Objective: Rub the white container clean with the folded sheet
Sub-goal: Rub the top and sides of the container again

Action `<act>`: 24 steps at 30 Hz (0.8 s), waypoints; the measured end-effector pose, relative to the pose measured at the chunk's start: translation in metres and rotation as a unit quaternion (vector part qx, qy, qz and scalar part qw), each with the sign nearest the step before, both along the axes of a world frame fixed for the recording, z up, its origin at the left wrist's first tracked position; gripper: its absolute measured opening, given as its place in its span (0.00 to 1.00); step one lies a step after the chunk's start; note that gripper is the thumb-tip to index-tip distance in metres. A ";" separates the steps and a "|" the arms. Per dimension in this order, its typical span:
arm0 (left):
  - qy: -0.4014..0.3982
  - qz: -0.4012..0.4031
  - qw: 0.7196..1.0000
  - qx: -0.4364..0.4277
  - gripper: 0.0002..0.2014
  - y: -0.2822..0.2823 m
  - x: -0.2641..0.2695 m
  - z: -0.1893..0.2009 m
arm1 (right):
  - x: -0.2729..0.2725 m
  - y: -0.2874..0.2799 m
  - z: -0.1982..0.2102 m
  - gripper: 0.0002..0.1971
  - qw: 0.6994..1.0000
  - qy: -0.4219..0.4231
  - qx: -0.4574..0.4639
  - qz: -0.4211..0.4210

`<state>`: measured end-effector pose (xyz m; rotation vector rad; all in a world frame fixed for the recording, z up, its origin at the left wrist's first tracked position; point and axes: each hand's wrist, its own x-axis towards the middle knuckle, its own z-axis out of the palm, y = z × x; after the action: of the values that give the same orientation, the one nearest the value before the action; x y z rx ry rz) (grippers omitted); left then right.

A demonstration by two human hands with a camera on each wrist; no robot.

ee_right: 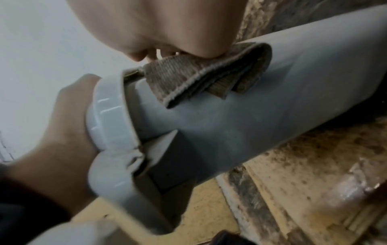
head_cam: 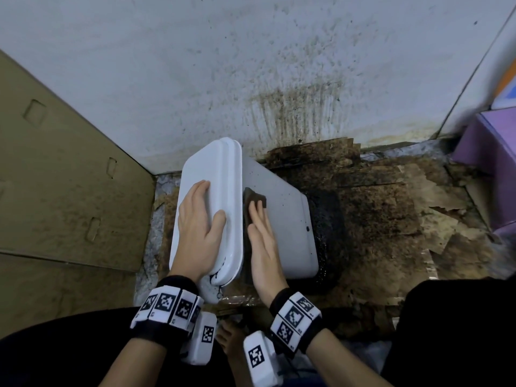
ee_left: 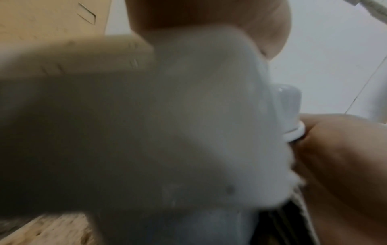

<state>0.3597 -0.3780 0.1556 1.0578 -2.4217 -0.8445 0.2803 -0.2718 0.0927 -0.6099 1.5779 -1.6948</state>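
A white container (head_cam: 282,219) lies on its side on stained cardboard, its lid (head_cam: 212,169) facing left. My left hand (head_cam: 199,216) lies flat on the lid with straight fingers, the thumb at the lid's rim. My right hand (head_cam: 261,233) presses a folded brown sheet (head_cam: 255,196) against the container's upturned side, just right of the lid, fingers straight. In the right wrist view the folded sheet (ee_right: 199,79) sits under my fingertips on the grey-white container wall (ee_right: 272,107), with the left hand (ee_right: 62,124) behind the lid. The left wrist view shows the lid (ee_left: 199,116) only as a blur.
A flat cardboard sheet (head_cam: 55,177) leans at the left. A spattered white wall (head_cam: 251,65) stands just behind the container. Torn, dirty cardboard (head_cam: 391,205) covers the floor to the right, and a purple box (head_cam: 488,163) sits at the far right. My dark-clothed knees frame the bottom.
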 end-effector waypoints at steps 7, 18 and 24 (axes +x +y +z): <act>0.005 0.001 1.000 0.010 0.33 -0.001 0.003 -0.001 | -0.004 0.013 -0.015 0.26 0.971 0.226 0.058 0.050; 0.015 0.007 1.000 0.026 0.32 -0.004 0.007 -0.001 | -0.028 0.027 -0.082 0.25 0.983 0.146 0.112 0.004; 0.021 0.002 0.999 0.024 0.32 0.000 0.002 0.001 | -0.049 0.043 -0.122 0.22 0.981 0.052 0.186 -0.012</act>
<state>0.3622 -0.3780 0.1565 1.0523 -2.3749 -0.9186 0.2316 -0.2288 -0.0298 -0.4942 1.9215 -1.3513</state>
